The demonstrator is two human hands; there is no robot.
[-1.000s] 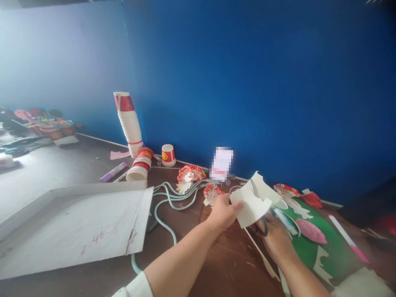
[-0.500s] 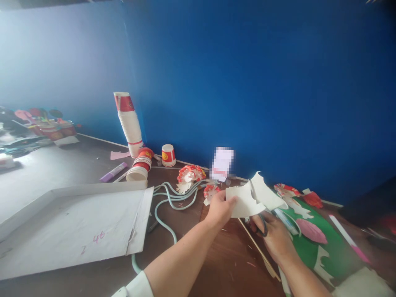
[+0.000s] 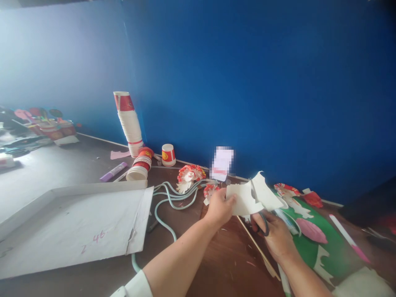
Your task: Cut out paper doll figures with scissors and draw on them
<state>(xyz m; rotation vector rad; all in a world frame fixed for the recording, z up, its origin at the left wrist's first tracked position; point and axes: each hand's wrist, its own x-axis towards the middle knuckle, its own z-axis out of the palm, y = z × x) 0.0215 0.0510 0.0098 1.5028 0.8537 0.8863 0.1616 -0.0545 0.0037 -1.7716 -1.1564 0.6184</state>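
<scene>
Left hand (image 3: 219,209) has a piece of white paper (image 3: 241,198) pinched by its edge, right of centre in the frame, and the right hand (image 3: 275,233) grips the scissors (image 3: 265,225), whose blades are mostly hidden by the paper. Pretty cluttered tabletop (image 3: 227,264) tbh: thin sticks (image 3: 258,248) just below the paper, pale blue cord (image 3: 167,226) looping near centre, green sheet (image 3: 337,243) lower right, shallow white box (image 3: 62,231) hogging the lower left, stacked cups (image 3: 130,128) left of centre

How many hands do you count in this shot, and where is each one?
2. The left hand grips the left edge of the white paper; the right hand, lower and to its right, holds the scissors. No others clearly show.
</scene>
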